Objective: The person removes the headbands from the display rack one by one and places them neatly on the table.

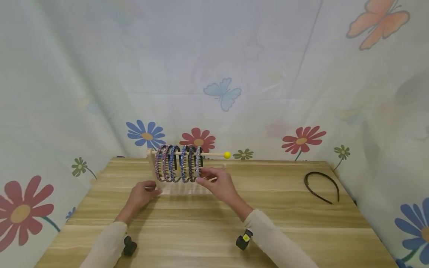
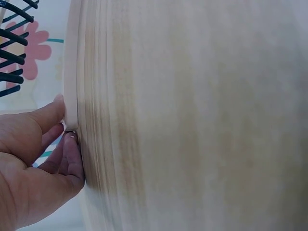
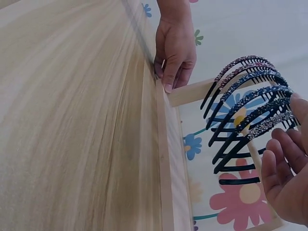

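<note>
A wooden stand (image 1: 187,190) on the table has an upright at its left and a horizontal rod (image 1: 214,154) tipped with a yellow ball (image 1: 227,155). Several rhinestone headbands with comb teeth hang along the rod, pink (image 1: 158,163), blue (image 1: 182,163) and dark ones among them. At the row's right end, my right hand (image 1: 219,184) holds the silver headband (image 1: 198,162) between thumb and fingers. My left hand (image 1: 142,193) grips the left end of the stand's base; the left wrist view shows thumb and fingers around the base edge (image 2: 71,72).
A black headband (image 1: 307,185) lies alone on the right side of the wooden table (image 1: 268,208). Behind the table hangs a pale backdrop (image 1: 268,111) printed with flowers and butterflies. A black wrist camera (image 1: 242,241) sits at my right sleeve.
</note>
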Available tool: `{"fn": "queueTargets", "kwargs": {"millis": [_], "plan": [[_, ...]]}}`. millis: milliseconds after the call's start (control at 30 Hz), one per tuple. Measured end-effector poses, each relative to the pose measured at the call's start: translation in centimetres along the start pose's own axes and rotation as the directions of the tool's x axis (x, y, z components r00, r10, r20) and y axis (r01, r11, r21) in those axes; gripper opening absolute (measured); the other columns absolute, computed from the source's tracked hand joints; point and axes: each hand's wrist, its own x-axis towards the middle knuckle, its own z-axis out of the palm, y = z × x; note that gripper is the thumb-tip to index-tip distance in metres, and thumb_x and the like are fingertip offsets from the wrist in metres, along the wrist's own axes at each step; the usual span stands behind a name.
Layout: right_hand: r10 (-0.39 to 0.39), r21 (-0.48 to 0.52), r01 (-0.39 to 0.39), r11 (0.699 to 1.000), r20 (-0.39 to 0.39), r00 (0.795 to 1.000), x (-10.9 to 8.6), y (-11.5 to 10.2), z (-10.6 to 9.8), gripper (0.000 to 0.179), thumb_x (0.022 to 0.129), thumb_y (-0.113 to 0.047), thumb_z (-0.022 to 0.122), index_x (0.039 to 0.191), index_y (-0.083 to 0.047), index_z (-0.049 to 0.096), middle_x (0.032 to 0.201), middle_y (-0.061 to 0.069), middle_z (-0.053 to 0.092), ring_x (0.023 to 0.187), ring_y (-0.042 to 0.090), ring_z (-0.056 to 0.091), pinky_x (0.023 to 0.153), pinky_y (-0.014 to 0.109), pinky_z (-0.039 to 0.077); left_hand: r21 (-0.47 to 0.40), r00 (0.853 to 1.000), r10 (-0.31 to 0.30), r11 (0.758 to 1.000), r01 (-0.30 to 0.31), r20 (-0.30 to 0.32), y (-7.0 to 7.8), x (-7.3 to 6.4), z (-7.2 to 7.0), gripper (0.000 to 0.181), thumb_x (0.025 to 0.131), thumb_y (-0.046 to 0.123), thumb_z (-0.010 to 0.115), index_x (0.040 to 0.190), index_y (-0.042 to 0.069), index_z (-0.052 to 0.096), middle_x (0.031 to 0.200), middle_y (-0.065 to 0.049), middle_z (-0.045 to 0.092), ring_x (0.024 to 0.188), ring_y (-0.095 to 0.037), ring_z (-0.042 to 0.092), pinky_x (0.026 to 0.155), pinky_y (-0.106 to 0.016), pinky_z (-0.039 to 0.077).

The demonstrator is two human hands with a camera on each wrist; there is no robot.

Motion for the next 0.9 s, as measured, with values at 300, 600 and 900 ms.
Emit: {"fn": "queueTargets", "kwargs": {"millis": [300, 600, 900], "plan": [[-0.03, 0.026, 0.03, 0.999, 0.011, 0.999, 0.09, 0.07, 0.35, 0.034, 0.094, -0.031, 0.076, 0.123, -0.012, 0.074, 0.103, 0.0, 0.077, 0.094, 0.015, 0.071, 0.08, 0.03, 0.059, 0.016, 1.0, 0.026, 1.0, -0.026, -0.007, 0.01, -0.02, -0.03, 0.044, 0.095, 0.02, 0.074, 0.13, -0.007, 0.065, 0.126, -0.026, 0.068, 0.11, -0.04, 0.069, 0.092, -0.053, 0.056], [-0.044, 0.021, 0.044, 0.999, 0.004, 0.999, 0.16, 0.06, 0.38, 0.025, 0.096, -0.026, 0.074, 0.116, -0.012, 0.077, 0.102, -0.001, 0.077, 0.091, 0.013, 0.07, 0.076, 0.027, 0.059, 0.011, 1.0, 0.025, 1.0, -0.025, -0.003, -0.08, 0.03, 0.04, 0.044, 0.095, 0.02, 0.074, 0.129, -0.007, 0.065, 0.127, -0.026, 0.068, 0.111, -0.04, 0.069, 0.092, -0.053, 0.056], [-0.03, -0.02, 0.029, 0.999, -0.023, 0.999, -0.02, -0.18, -0.25, 0.019, 0.098, -0.019, 0.07, 0.113, -0.008, 0.075, 0.098, 0.002, 0.074, 0.093, 0.016, 0.068, 0.075, 0.027, 0.058, 0.01, 1.0, 0.016, 1.0, -0.016, -0.009, 0.1, -0.08, 0.07, 0.044, 0.095, 0.02, 0.075, 0.129, -0.007, 0.066, 0.127, -0.026, 0.067, 0.112, -0.041, 0.069, 0.092, -0.052, 0.056]]}}
